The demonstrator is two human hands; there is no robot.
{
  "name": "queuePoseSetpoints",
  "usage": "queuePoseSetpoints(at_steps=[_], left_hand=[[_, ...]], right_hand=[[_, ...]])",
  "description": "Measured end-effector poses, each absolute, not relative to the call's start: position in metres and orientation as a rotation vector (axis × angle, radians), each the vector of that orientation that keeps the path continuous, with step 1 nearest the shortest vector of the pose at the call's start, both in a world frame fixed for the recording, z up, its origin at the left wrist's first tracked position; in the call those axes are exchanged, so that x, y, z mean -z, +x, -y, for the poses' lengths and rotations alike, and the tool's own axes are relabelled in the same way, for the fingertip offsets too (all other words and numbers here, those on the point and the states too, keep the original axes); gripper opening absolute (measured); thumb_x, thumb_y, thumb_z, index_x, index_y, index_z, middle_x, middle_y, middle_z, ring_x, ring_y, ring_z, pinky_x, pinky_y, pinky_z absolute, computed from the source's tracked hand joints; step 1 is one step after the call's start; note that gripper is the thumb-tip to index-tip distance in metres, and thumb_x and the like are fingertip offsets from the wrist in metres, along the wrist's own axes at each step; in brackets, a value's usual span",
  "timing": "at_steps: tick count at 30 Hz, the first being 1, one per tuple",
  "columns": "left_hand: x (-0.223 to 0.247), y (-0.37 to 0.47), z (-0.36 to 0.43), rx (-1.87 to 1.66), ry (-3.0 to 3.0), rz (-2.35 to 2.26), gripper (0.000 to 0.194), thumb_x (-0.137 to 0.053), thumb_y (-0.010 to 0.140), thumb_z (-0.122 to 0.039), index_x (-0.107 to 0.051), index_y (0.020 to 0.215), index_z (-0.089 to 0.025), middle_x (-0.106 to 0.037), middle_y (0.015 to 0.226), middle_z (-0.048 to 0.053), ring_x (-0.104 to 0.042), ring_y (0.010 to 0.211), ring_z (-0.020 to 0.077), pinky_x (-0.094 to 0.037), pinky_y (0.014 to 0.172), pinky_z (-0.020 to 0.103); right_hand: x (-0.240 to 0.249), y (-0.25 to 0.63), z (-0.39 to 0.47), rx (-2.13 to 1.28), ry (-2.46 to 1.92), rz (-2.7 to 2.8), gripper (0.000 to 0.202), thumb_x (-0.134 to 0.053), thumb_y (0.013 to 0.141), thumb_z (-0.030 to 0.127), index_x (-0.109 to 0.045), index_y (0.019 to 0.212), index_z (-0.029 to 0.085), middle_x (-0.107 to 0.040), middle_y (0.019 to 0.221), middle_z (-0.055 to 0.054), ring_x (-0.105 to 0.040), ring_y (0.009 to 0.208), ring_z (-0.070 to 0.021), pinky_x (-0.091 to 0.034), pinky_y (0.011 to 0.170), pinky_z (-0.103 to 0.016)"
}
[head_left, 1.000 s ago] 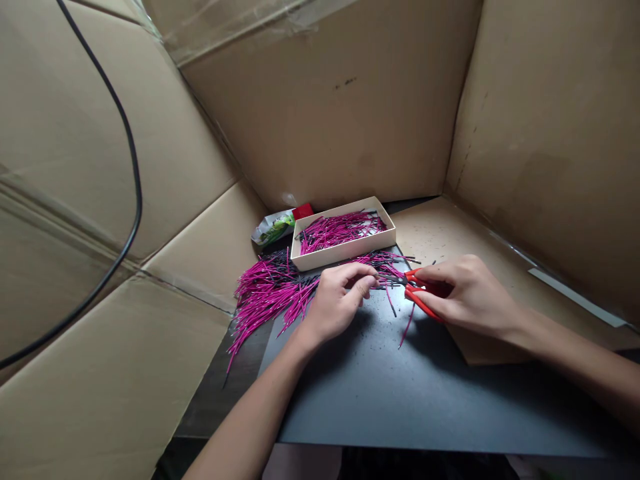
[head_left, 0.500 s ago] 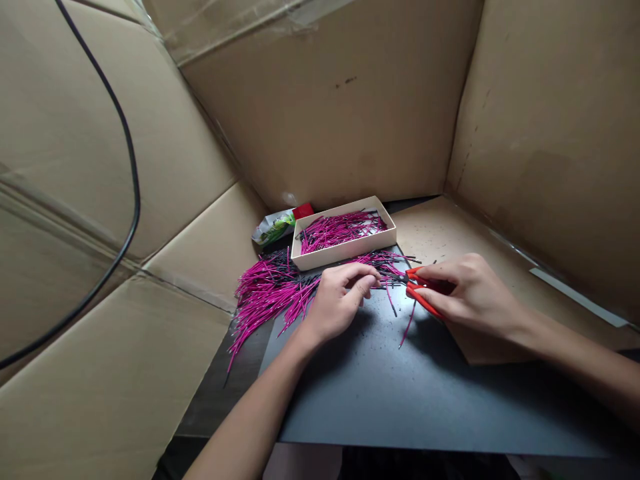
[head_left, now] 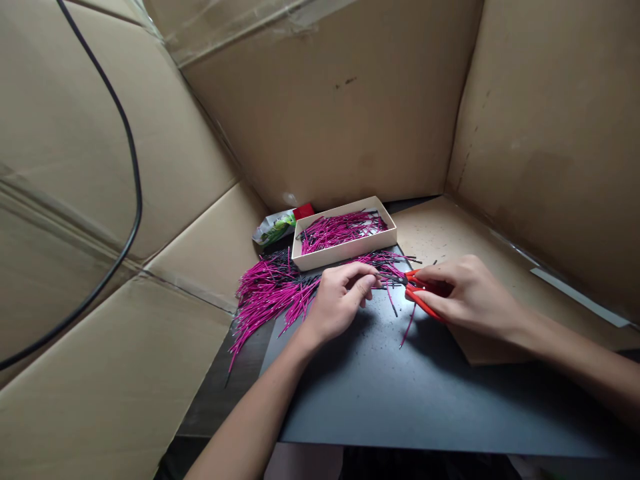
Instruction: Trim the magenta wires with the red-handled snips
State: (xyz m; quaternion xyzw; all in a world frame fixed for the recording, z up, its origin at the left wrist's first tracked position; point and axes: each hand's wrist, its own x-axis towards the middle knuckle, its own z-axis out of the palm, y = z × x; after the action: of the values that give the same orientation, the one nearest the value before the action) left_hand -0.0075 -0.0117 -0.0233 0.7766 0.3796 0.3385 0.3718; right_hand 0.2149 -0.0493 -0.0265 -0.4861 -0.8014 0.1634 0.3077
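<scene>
My right hand (head_left: pixel 467 293) is closed around the red handles of a pair of pliers (head_left: pixel 425 297), whose dark jaws point left. At the jaw tips, my left hand (head_left: pixel 343 293) pinches thumb and forefinger together; whatever is between them is too small to make out. Behind and left of that hand lies a heap of magenta wires with black ends (head_left: pixel 270 293). More wires of the same kind fill a cream open box (head_left: pixel 345 252) at the back. One loose wire (head_left: pixel 407 328) lies below the pliers.
A dark grey mat (head_left: pixel 400 400) covers the table, with small dark bits scattered near the hands. Cardboard walls (head_left: pixel 330 120) enclose the space, and a brown cardboard sheet (head_left: pixel 495 347) lies on the right. A green-and-white packet (head_left: pixel 274 228) sits beside the box. A black cable (head_left: pixel 134 167) hangs at left.
The red plier handles have drawn slightly closer together in my right hand. My left hand keeps its pinch in nearly the same place.
</scene>
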Motion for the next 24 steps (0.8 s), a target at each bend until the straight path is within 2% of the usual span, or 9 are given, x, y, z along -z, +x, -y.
queuePoseSetpoints(at_steps=[5, 10, 17, 20, 24], left_hand=[[0.023, -0.007, 0.012, -0.876, 1.952, -0.944, 0.018, -0.052, 0.090, -0.025, -0.065, 0.088, -0.012, -0.064, 0.075, 0.005, -0.054, 0.055, 0.0095, -0.046, 0.051, 0.022], [0.022, -0.008, 0.012, -0.868, 1.962, -0.955, 0.017, -0.053, 0.090, -0.025, -0.064, 0.087, -0.012, -0.064, 0.073, 0.005, -0.053, 0.053, 0.0091, -0.045, 0.051, 0.022], [0.021, -0.006, 0.013, -0.864, 2.016, -0.995, 0.017, -0.054, 0.089, -0.027, -0.064, 0.086, -0.013, -0.063, 0.068, 0.002, -0.053, 0.053, 0.0093, -0.044, 0.050, 0.022], [0.022, -0.009, 0.008, -0.851, 2.172, -1.176, 0.016, -0.056, 0.088, -0.027, -0.065, 0.083, -0.015, -0.064, 0.067, 0.002, -0.056, 0.058, 0.0117, -0.044, 0.056, 0.024], [0.023, -0.025, -0.002, -0.675, 2.382, -1.678, 0.013, -0.058, 0.085, -0.025, -0.064, 0.076, -0.018, -0.068, 0.076, 0.006, -0.061, 0.069, 0.0192, -0.043, 0.064, 0.031]], right_hand=[[0.025, 0.214, 0.050, -0.409, -1.306, 2.080, 0.019, -0.056, 0.083, 0.028, -0.069, 0.073, 0.017, -0.056, 0.054, 0.001, -0.043, 0.050, -0.0103, -0.030, 0.050, -0.027], [0.027, 0.215, 0.050, -0.427, -1.265, 2.112, 0.018, -0.056, 0.083, 0.029, -0.071, 0.082, 0.018, -0.061, 0.060, 0.000, -0.047, 0.053, -0.0108, -0.031, 0.051, -0.027], [0.025, 0.214, 0.052, -0.413, -1.305, 2.110, 0.022, -0.055, 0.084, 0.031, -0.067, 0.071, 0.018, -0.056, 0.054, 0.001, -0.043, 0.050, -0.0106, -0.030, 0.051, -0.027], [0.025, 0.216, 0.053, -0.375, -1.346, 2.067, 0.027, -0.054, 0.085, 0.033, -0.065, 0.066, 0.018, -0.051, 0.052, 0.001, -0.040, 0.050, -0.0105, -0.027, 0.050, -0.028], [0.025, 0.215, 0.054, -0.385, -1.352, 2.018, 0.027, -0.055, 0.086, 0.034, -0.063, 0.065, 0.018, -0.045, 0.052, 0.002, -0.035, 0.049, -0.0097, -0.025, 0.049, -0.028]])
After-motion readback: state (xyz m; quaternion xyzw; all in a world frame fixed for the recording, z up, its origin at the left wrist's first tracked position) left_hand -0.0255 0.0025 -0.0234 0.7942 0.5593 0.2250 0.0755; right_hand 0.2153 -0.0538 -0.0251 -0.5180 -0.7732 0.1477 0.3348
